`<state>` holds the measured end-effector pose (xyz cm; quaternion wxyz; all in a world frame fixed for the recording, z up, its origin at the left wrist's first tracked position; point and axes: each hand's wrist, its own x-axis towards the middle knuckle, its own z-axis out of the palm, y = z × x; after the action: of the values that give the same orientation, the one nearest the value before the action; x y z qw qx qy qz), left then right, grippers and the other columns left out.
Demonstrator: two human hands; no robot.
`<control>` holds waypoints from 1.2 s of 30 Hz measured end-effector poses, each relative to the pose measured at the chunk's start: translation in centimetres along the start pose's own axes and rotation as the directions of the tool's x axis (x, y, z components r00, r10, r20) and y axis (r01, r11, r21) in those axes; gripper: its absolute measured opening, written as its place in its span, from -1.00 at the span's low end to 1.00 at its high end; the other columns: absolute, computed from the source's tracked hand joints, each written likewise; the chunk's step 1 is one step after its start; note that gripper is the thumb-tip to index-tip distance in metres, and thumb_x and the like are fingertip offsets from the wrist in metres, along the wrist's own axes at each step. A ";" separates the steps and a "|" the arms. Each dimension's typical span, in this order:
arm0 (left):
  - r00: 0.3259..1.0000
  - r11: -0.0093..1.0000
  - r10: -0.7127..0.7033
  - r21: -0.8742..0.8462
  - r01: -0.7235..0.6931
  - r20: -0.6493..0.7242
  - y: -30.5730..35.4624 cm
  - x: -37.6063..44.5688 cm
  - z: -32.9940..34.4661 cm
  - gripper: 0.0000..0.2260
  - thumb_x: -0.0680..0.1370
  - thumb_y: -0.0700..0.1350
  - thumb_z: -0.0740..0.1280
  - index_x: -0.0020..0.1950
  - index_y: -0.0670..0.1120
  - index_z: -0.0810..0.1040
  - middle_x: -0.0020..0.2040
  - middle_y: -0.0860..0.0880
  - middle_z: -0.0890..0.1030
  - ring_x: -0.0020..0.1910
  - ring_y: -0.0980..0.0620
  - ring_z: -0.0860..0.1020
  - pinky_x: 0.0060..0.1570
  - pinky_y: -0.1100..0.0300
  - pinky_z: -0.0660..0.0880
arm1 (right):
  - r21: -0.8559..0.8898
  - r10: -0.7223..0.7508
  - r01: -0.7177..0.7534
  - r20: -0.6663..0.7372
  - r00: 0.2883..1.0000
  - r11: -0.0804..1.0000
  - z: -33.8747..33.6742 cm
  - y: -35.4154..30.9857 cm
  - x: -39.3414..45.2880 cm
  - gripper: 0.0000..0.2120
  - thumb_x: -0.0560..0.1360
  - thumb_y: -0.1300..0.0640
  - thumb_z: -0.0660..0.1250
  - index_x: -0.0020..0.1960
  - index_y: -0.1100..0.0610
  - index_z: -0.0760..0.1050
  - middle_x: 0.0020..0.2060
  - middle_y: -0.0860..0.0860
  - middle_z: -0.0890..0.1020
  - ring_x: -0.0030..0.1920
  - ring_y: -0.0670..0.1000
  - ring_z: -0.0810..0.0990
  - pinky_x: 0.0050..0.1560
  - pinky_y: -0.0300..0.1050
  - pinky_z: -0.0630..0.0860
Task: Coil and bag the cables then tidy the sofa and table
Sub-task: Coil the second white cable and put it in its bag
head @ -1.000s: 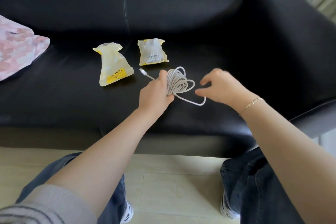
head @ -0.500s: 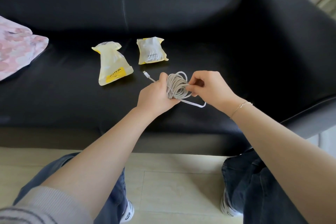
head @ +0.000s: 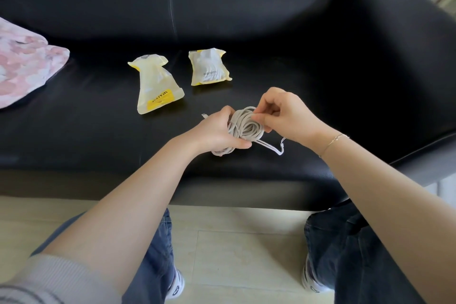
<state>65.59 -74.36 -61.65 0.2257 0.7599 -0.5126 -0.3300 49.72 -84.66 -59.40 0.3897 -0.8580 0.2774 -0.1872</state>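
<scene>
Head view, item by item.

1. Pale grey coiled cable (head: 243, 127) — a loose bundle of many loops, held just above the seat of the black leather sofa (head: 320, 69), near its front edge. A short loop with one end piece trails out to the right of the bundle and lies on the seat; a small white plug tip shows past my left knuckles.

2. My left hand (head: 217, 132) — fingers and thumb curled round the left side of the bundle, gripping it from the side, thumb lying along the lower loops.

3. My right hand (head: 283, 113) — fingertips pinching the top right of the coil, the other fingers bent. A thin chain bracelet (head: 333, 140) sits on that wrist.

4. Translucent yellow-edged plastic bag with a yellow label (head: 156, 86) — lying flat on the seat, left of and beyond my hands, well apart from the coil. What it contains I cannot tell.

5. Smaller yellow-edged plastic bag with a white bundle inside (head: 208, 66) — just to the right of the first bag, further back on the seat, not touching it.

6. Pink and white patterned cushion (head: 24, 61) — at the left edge of the seat, partly out of frame.

7. Foreground — my knees in blue jeans, white shoes on a pale tiled floor (head: 234, 254), and a grey striped sleeve pushed up my left arm.
</scene>
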 end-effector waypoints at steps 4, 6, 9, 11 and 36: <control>1.000 1.000 -0.013 0.026 0.012 0.028 0.1 -0.2 0.3 -0.44 0.36 0.08 0.56 0.19 0.04 0.32 0.01 0.17 0.53 -0.01 0.20 0.52 -0.08 0.26 0.44 | -0.014 0.053 -0.052 0.096 0.994 0.999 0.2 0.3 -0.1 -0.83 0.51 0.22 0.40 -0.23 0.12 0.48 -0.42 -0.02 0.59 -0.46 -0.15 0.58 -0.26 -0.33 0.54; 0.999 0.999 -0.026 0.021 0.026 0.031 0.1 -0.2 0.4 -0.44 0.37 0.07 0.56 0.20 0.04 0.31 0.01 0.17 0.52 0.00 0.18 0.52 -0.06 0.26 0.43 | -0.001 0.069 -0.069 0.119 0.991 0.998 0.1 0.5 -0.1 -0.84 0.51 0.22 0.40 -0.22 0.12 0.49 -0.46 -0.02 0.60 -0.45 -0.12 0.59 -0.24 -0.35 0.53; 0.998 0.999 -0.050 0.021 0.049 0.030 0.3 -0.4 0.2 -0.44 0.38 0.05 0.56 0.23 0.02 0.32 0.01 0.16 0.51 -0.02 0.20 0.50 -0.08 0.26 0.42 | 0.032 0.072 -0.076 0.115 0.991 0.997 0.0 0.4 0.0 -0.89 0.51 0.21 0.41 -0.18 0.15 0.52 -0.40 -0.03 0.63 -0.39 -0.09 0.64 -0.18 -0.30 0.58; 0.997 0.997 -0.079 0.003 0.079 0.020 0.4 -0.3 0.3 -0.43 0.38 0.05 0.55 0.26 -0.01 0.34 0.06 0.11 0.52 0.03 0.15 0.52 0.00 0.20 0.48 | 0.010 0.091 -0.092 0.086 0.992 0.996 -0.1 0.5 -0.1 -0.93 0.51 0.19 0.40 -0.11 0.14 0.53 -0.31 0.02 0.64 -0.34 -0.07 0.68 -0.13 -0.22 0.63; 0.796 0.874 0.301 0.486 -0.011 -0.524 -1.6 0.0 1.3 -0.59 0.46 0.02 0.48 0.25 -0.06 0.53 0.17 -0.04 0.53 0.14 -0.11 0.49 -0.03 0.02 0.44 | -0.153 0.323 -0.297 0.183 0.929 0.942 0.3 -0.7 0.3 -0.78 0.61 0.10 0.23 -0.17 0.04 0.57 -0.67 -0.09 0.39 -0.69 -0.13 0.32 -0.45 -0.24 0.37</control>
<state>65.70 -73.79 -63.65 0.2135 0.8087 -0.5435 0.0709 50.31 -84.30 -59.00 0.3875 -0.8402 0.3789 -0.0163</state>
